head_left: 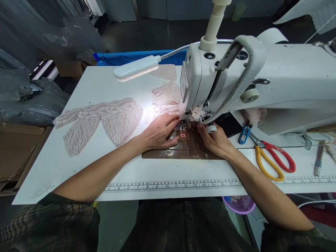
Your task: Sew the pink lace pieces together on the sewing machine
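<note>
My left hand (163,133) lies with its fingers stretched out, just left of the presser foot (183,125) of a white sewing machine (195,73). The fingertips touch the near edge of a pale pink lace piece (168,94), gathered beside the needle area. Right of the foot, my right hand (215,141) has its thumb and fingers drawn together. The machine head and a knob partly hide those fingers, so what they hold does not show. Under both hands lies a shiny brown sheet (183,152) with small red marks.
Another lace piece (105,122) lies flat at the left of the white table (78,175). A lamp (138,68) lights the needle area. Red-and-yellow-handled scissors (273,159) and blue thread snips (245,134) lie at the right. A printed ruler (170,186) runs along the front edge.
</note>
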The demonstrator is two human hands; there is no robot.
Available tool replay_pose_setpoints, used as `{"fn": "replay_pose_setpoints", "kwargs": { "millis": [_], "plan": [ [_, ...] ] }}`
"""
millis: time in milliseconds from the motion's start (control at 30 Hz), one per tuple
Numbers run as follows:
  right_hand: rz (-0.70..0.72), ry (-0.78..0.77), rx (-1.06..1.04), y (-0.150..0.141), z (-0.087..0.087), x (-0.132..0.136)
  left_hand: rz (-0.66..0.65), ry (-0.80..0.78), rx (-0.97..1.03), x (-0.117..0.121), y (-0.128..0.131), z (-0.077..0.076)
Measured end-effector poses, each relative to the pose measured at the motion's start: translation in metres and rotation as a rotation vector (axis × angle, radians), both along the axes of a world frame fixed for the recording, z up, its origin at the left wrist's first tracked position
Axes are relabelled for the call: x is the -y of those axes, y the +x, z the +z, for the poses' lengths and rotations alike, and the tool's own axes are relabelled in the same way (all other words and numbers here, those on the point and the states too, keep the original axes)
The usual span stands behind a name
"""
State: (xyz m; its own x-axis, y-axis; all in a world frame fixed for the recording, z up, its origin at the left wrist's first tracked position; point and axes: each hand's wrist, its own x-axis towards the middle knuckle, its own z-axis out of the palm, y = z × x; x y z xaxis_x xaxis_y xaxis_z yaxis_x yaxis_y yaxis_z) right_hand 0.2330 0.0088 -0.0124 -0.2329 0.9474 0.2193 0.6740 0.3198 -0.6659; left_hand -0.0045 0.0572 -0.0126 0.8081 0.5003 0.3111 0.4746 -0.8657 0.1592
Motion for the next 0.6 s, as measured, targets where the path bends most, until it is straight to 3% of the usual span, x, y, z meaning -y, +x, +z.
{"fn": "replay_pose_setpoints", "kwargs": {
  "millis": [400,500,600],
  "plan": [
    [-0.02,0.051,0.106,-0.002,-0.015,-0.001,0.152,0.068,-0.147,0.007,0.002,0.006],
    [-0.037,0.046,0.129,-0.002,-0.018,-0.001,0.176,0.131,-0.18,-0.005,0.003,0.012],
    [-0.053,0.059,0.13,-0.003,-0.019,-0.001,0.168,0.171,-0.182,-0.033,0.005,0.021]
  ]
}}
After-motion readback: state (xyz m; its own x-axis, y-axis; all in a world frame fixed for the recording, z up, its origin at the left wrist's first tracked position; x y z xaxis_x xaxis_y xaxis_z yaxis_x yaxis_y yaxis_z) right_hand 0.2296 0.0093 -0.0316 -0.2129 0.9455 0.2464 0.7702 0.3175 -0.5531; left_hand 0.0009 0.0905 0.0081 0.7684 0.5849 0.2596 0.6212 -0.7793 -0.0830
